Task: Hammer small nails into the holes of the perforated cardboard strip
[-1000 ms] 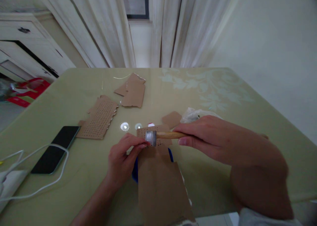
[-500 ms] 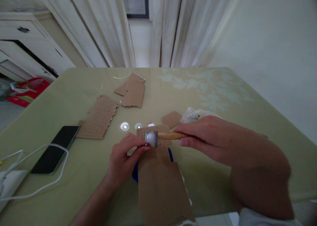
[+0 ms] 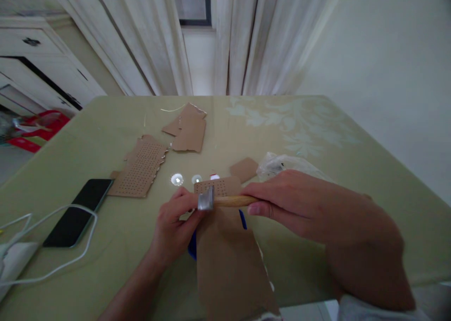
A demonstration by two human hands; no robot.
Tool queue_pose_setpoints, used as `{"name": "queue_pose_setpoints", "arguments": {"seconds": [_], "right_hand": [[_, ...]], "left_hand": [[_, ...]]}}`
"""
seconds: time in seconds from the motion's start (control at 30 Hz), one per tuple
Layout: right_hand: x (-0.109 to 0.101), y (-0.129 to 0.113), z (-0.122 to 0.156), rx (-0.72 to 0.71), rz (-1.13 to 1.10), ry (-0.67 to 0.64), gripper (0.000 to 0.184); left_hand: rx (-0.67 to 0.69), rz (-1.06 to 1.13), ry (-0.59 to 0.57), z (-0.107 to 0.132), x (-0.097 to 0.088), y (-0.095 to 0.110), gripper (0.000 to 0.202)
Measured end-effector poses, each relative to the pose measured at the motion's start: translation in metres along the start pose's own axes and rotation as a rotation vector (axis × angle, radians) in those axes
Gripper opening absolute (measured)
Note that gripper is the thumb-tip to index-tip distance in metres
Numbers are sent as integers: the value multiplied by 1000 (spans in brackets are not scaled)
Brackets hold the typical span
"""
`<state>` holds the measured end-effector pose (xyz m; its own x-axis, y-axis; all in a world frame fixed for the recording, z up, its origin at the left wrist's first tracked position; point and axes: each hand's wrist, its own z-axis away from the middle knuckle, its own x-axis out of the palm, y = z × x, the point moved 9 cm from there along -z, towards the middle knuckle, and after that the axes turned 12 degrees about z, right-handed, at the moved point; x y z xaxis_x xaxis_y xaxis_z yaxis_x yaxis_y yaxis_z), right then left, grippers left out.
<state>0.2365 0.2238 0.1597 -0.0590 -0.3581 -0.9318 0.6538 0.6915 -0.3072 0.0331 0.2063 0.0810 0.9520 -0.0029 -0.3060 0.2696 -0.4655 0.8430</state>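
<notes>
My right hand [image 3: 282,199] grips a hammer [image 3: 230,201] by its wooden handle, the handle lying level. The metal head is over the fingertips of my left hand [image 3: 178,222], whose thumb and forefinger are pinched together. Whatever that pinch holds is hidden behind the hammer head. Beneath both lies a strip of brown cardboard [image 3: 232,264], with a piece of cardboard punched with rows of small holes [image 3: 221,185] at its far end. Parts of a blue object [image 3: 243,219] show on either side under the cardboard.
Another perforated cardboard piece [image 3: 139,168] lies to the left, beside a black phone [image 3: 79,213] and a white cable [image 3: 88,250]. Torn cardboard scraps [image 3: 190,133] are farther back. A clear plastic bag [image 3: 278,164] and a small cardboard piece [image 3: 244,169] lie beyond my right hand.
The hammer has shifted slightly left and its head has turned, now covering the left fingertips. A small pale tip seen there earlier is hidden. My left hand stays in place.
</notes>
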Motion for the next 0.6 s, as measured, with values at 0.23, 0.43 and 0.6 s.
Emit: {"name": "queue_pose_setpoints", "arguments": {"seconds": [0.23,0.43,0.6], "right_hand": [[-1,0,3,28,17,44,38],[2,-2,4,18,29,30,37],[1,-3,4,31,52,39,39]], "left_hand": [[17,9,5,0,-1,2,14],[51,16,-4,1,-1,3,16],[46,12,-20,2,0,0,16]]}}
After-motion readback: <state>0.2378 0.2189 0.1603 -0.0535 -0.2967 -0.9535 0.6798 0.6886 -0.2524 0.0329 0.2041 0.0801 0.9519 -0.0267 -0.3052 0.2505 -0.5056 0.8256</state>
